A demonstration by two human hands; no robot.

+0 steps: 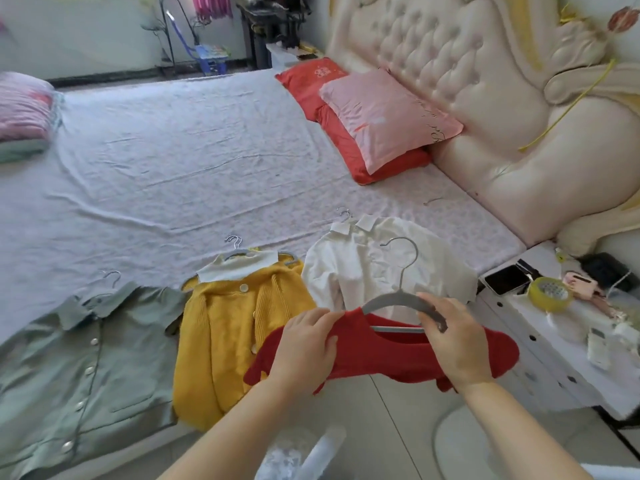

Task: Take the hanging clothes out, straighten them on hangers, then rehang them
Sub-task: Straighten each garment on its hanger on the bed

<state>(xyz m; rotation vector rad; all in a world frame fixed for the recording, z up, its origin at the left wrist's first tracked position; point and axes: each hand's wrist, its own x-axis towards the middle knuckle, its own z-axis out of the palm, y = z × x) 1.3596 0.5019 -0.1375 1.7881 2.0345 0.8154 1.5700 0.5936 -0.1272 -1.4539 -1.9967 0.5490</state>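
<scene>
Red top [381,355] held above the bed's [173,161] near edge, half threaded on a grey hanger [394,301]. Left hand [308,344] pinches its shoulder; right hand [450,341] grips the hanger's arm. Behind the red top: white shirt [363,268]. Left of it: yellow cardigan [225,327], green shirt [86,368]. Pillow [384,116] script unreadable.

Four garments are in view — one green shirt [86,358], one yellow cardigan [225,323], one white shirt [363,268] and one red top [398,355] — and each has one hanger [388,301], four in all. There are also three pillows: one pink pillow [388,116] and two red pillows [306,81] [349,147]. Add one roll of tape [550,294] and one phone [507,278].
</scene>
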